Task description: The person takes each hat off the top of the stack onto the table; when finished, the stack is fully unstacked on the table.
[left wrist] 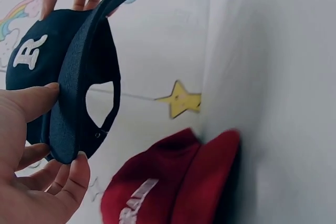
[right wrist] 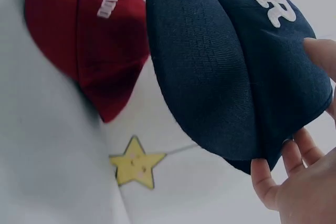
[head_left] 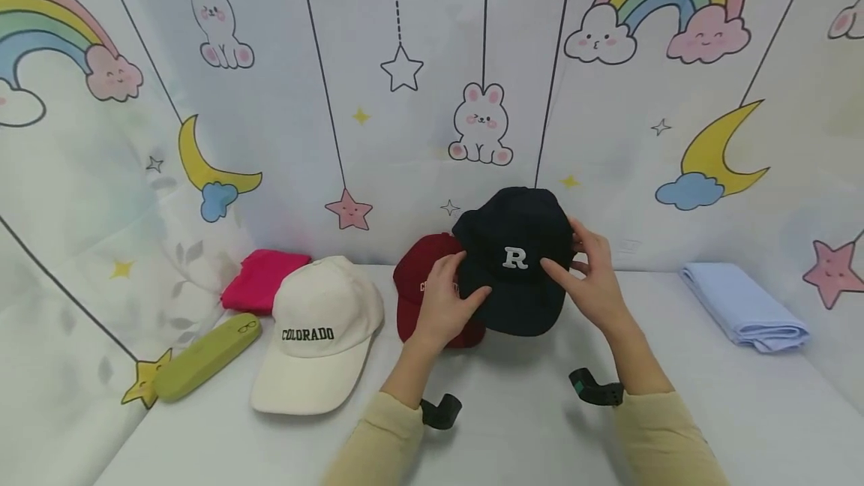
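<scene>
Between both hands a navy baseball cap with a white letter R is held up, tilted, its brim toward me. My left hand pinches the brim's left side, thumb on top and fingers underneath, as the left wrist view shows. On the other side my right hand grips the crown's edge, its thumb on the front near the R and its fingers behind. A dark red cap rests on the table behind my left hand, partly hidden by it and by the navy cap. In the left wrist view the navy cap's back strap opening shows.
To the left sits a cream cap lettered COLORADO. Beside it are a bright pink folded cloth and a long green case. A folded light blue cloth lies at the right. Behind the table hangs a cartoon-printed curtain.
</scene>
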